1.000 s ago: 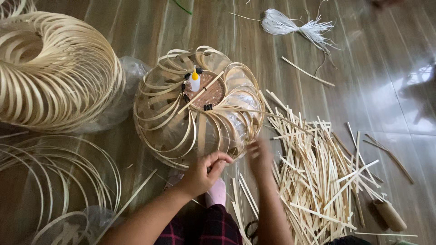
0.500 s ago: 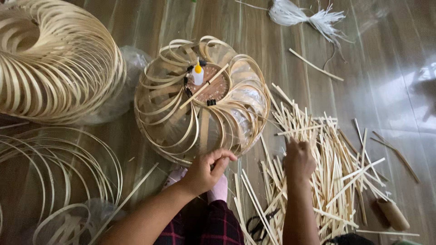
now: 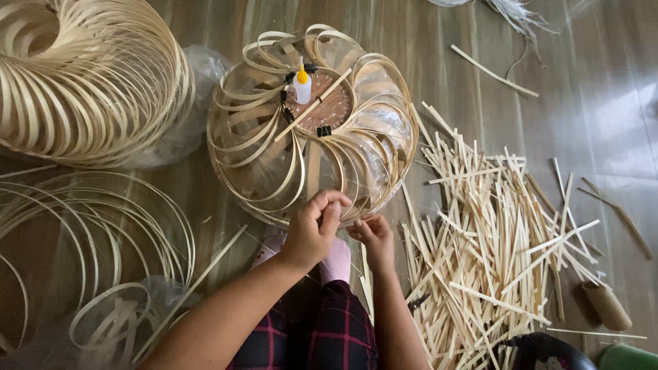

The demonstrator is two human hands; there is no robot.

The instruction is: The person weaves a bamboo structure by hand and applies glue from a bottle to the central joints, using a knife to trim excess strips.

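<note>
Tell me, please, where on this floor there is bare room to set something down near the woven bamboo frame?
Bare wooden floor lies upper right, between the bamboo frame and the lone stick. A narrower strip runs between the frame and the loose hoops. It is crowded right of the right hand, under the stick pile, and around the left hand at the frame's near rim.

Bamboo lampshade frame (image 3: 312, 130): round, domed, built of pale curved strips spiralling from a brown wooden centre disc. Sits upright on the wooden floor, near rim touched by both hands. Unfinished, gaps between strips.
</note>
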